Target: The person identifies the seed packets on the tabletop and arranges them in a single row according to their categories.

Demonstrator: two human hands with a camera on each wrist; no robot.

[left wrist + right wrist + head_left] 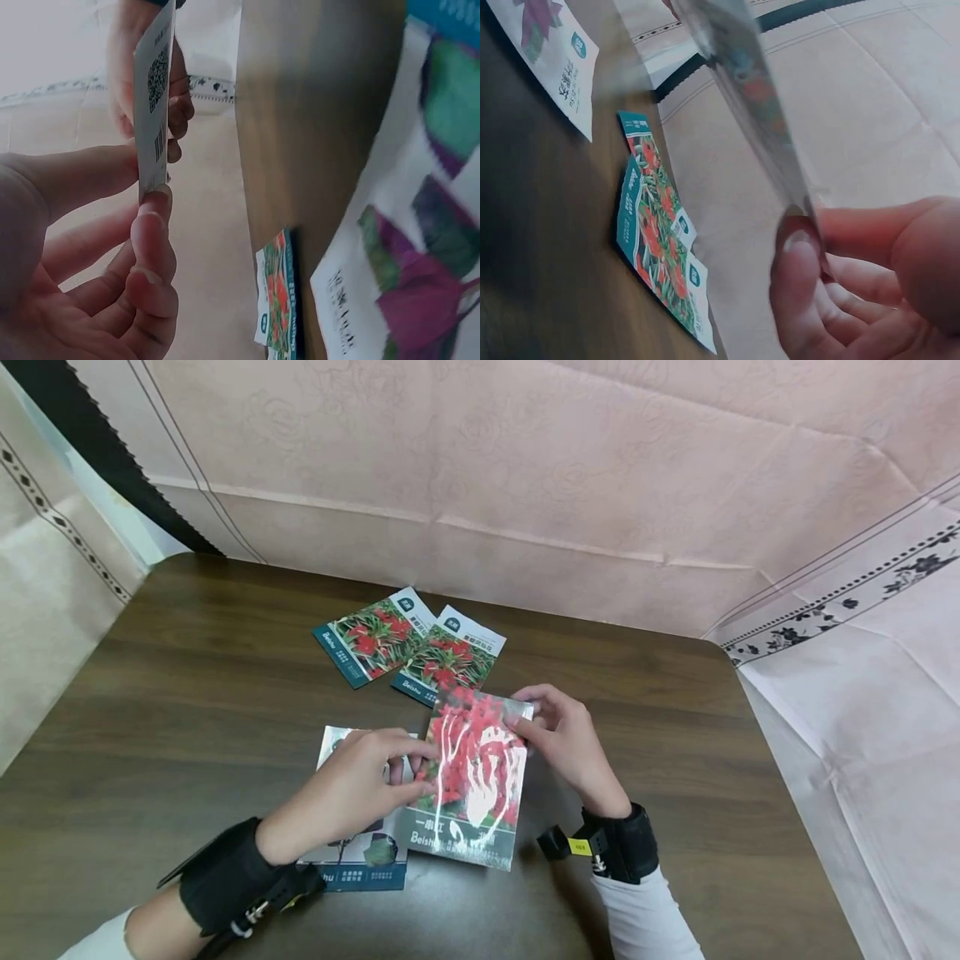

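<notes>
Pinching a red-flower packet (474, 785) just below frame centre, left hand (356, 789) and right hand (568, 742) haven't set it down yet, two overlapping packets (377, 639) above centre and one purple-plant packet (381, 852) lower centre already lying flat.

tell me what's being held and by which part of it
A packet: in the head view, the left hand pinches its left edge, the right hand its upper right corner.

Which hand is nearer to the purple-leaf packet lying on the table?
Left. The left hand is over the purple-leaf packet, pinching the held packet's left edge; the right hand is farther off to the right, at the held packet's top right corner.
</notes>
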